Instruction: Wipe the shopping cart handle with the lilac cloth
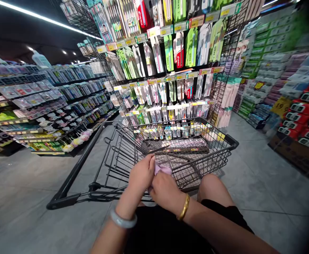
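Both hands are at the near side of a dark wire shopping cart point(196, 169), close together. A small lilac cloth point(163, 169) shows between them, bunched up. My left hand point(142, 173) is closed on the cloth, thumb uppermost, with a pale bangle on its wrist. Just right of it, my right hand point(166, 187) is curled in a fist around the cloth's lower part; its wrist carries a gold bangle. The fingers of both hands partly hide the cloth. Near the hands runs the cart's wire side, which they seem to overlap; contact cannot be made out.
Beyond the cart stands a wire rack point(167, 81) hung with packaged toothbrushes. The cart's handle point(75, 169) reaches out to the left. Stocked shelves point(51, 95) line the left, and stacked red packs point(302, 116) stand at right. My bent knee point(214, 190) is beside the cart.
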`<action>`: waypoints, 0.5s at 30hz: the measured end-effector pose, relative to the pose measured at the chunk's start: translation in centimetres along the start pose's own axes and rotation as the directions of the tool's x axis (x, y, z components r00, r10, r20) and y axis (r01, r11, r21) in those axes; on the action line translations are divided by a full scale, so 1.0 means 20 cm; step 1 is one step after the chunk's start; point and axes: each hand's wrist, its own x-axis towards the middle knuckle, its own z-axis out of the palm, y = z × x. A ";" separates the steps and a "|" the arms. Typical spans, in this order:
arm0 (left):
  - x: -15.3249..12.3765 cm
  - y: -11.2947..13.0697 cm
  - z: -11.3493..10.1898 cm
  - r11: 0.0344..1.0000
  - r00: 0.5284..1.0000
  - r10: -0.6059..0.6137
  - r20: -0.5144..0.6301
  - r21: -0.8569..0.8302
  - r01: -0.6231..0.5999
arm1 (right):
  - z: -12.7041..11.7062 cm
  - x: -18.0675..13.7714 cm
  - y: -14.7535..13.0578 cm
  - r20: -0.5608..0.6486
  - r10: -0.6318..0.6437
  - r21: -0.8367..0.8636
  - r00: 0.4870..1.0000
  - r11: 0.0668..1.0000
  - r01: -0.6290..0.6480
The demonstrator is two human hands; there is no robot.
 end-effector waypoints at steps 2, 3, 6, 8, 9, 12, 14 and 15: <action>-0.05 -0.01 0.12 0.997 0.995 -0.074 -0.061 -0.013 0.074 | -0.02 -0.04 0.09 -0.024 0.066 -0.013 0.997 0.998 -0.067; -0.07 -0.03 0.17 0.994 0.991 -0.099 -0.088 0.030 0.102 | -0.04 -0.06 0.16 -0.051 0.150 -0.035 0.987 0.988 -0.152; -0.10 -0.07 0.25 0.962 0.990 -0.106 -0.090 0.244 0.125 | -0.11 -0.09 0.36 -0.148 0.433 -0.103 0.889 0.887 -0.449; -0.09 -0.07 0.27 0.938 0.991 -0.119 -0.061 0.321 0.133 | -0.10 -0.08 0.38 -0.167 0.455 -0.096 0.875 0.876 -0.473; -0.09 -0.07 0.27 0.933 0.990 -0.133 -0.055 0.331 0.143 | -0.09 -0.07 0.35 -0.152 0.402 -0.074 0.903 0.906 -0.416; -0.06 -0.08 0.28 0.928 0.988 -0.145 -0.060 0.338 0.156 | -0.01 -0.03 0.22 -0.100 0.192 0.003 0.976 0.981 -0.193; -0.05 -0.10 0.28 0.929 0.988 -0.144 -0.058 0.336 0.156 | 0.01 -0.03 0.21 -0.085 0.169 0.002 0.982 0.985 -0.170; -0.04 -0.11 0.27 0.929 0.987 -0.151 -0.057 0.334 0.161 | 0.00 -0.03 0.24 -0.084 0.209 -0.017 0.974 0.977 -0.211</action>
